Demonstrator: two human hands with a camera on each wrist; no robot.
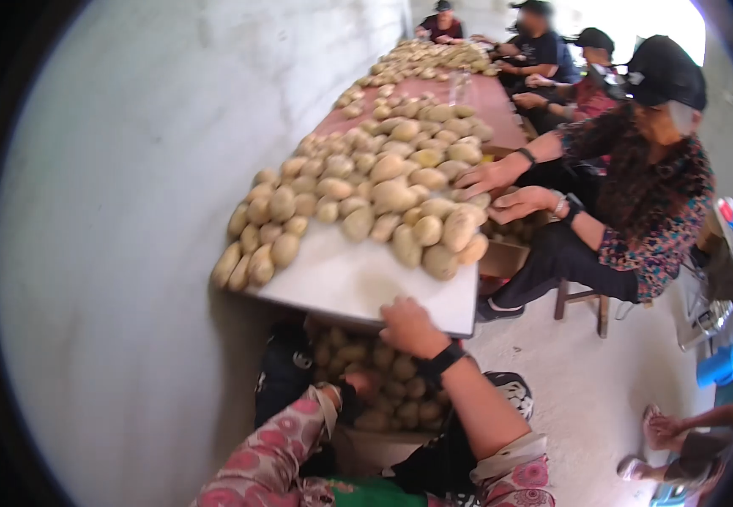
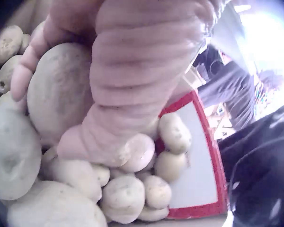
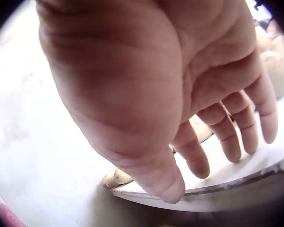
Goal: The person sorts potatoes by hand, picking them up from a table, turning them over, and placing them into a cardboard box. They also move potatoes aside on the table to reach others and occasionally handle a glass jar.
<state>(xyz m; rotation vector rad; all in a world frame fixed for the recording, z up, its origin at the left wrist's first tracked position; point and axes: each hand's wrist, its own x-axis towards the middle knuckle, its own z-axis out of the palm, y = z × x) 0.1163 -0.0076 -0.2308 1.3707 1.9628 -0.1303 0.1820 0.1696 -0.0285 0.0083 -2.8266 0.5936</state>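
My left hand is down in a cardboard box of potatoes under the table's near edge. Its thumb and fingers curl round a large oval potato among many others, as the left wrist view shows. Over the near edge of the white tabletop is my right hand. In the right wrist view its fingers are spread and loosely bent, the palm holds nothing, and the thumb is beside the table edge. Tan potatoes lie heaped on the tabletop beyond it.
A person sits at the right side, both hands at the heap. More people sit farther along the table. A wall runs along the left. At the lower right are another person's legs and a blue object.
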